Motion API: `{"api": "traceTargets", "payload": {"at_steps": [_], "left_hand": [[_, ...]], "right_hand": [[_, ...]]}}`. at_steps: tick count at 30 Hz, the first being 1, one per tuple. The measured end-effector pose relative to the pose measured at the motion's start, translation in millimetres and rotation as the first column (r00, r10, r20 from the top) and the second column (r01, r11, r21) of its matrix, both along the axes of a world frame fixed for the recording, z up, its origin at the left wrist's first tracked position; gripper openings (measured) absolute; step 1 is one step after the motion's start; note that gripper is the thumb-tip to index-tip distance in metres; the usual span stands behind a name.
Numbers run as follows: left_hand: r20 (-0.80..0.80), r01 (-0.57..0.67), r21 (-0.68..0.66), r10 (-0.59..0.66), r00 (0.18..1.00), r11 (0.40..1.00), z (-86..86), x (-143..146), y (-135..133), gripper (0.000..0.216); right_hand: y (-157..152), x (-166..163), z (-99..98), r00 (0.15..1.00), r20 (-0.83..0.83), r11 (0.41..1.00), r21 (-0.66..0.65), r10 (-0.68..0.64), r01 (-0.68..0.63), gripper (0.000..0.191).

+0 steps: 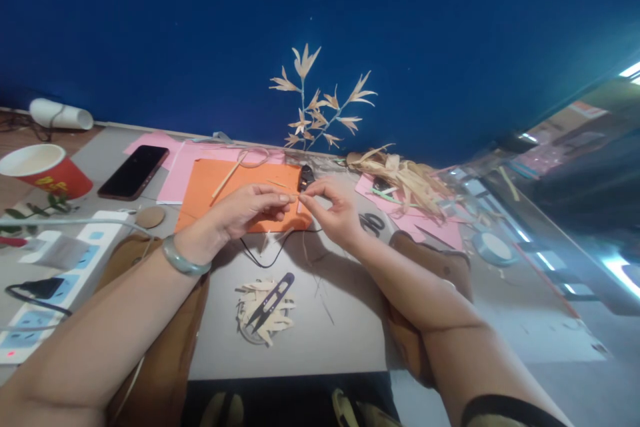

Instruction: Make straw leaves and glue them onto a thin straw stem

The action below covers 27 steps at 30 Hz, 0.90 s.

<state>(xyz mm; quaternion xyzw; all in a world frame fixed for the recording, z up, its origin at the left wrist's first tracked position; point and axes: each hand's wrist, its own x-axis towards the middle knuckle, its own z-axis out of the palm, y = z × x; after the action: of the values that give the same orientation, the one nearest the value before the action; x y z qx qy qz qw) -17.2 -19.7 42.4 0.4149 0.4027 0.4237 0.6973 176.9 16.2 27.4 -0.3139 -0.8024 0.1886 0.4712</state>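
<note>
Left hand (250,207) and right hand (333,207) meet fingertip to fingertip above the orange paper (210,187), each pinched narrow on a small pale strip (296,197). Step looks like fine joining. Snips (273,300) lie at 6 o'clock on the surface (340,333). A steady pinch seems needed next.

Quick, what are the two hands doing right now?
Left hand: fingers pinched shut on a thin pale strip.
Right hand: fingertips pinched on the same strip's other end.
</note>
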Motion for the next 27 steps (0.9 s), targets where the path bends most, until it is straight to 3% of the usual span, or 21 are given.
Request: {"api": "traceTargets", "payload": {"at_steps": [2,5,9,14,20,27], "left_hand": [[0.033,-0.031,-0.001,0.031,0.999,1.0,1.0,0.3,0.3,0.022],[0.027,-0.064,0.003,0.064,0.998,0.998,1.4,0.8,-0.1,0.025],[-0.085,-0.124,0.046,0.127,0.988,0.991,-0.8,1.9,-1.2,0.027],[-0.249,-0.062,0.228,0.12,0.961,0.972,-4.9,2.1,-0.6,0.025],[-0.352,0.065,0.352,0.067,0.934,0.934,-7.5,0.9,3.5,0.022],[-0.41,0.12,0.389,0.055,0.91,0.914,-9.0,1.8,4.0,0.021]], "right_hand": [[-2.6,0.0,2.1,0.99,0.135,0.973,0.23,-0.037,0.005,0.011],[-7.2,0.7,5.0,0.941,0.32,0.875,0.48,-0.112,-0.059,0.008],[-11.8,1.2,6.3,0.858,0.494,0.809,0.556,-0.138,-0.19,0.016],[-9.1,0.2,6.0,0.907,0.421,0.864,0.467,-0.029,-0.19,0.01],[-3.2,0.0,3.9,0.967,0.231,0.972,0.178,0.109,-0.152,0.009],[-4.0,-1.1,3.2,0.986,0.025,0.971,-0.18,0.164,-0.157,0.018]]}}
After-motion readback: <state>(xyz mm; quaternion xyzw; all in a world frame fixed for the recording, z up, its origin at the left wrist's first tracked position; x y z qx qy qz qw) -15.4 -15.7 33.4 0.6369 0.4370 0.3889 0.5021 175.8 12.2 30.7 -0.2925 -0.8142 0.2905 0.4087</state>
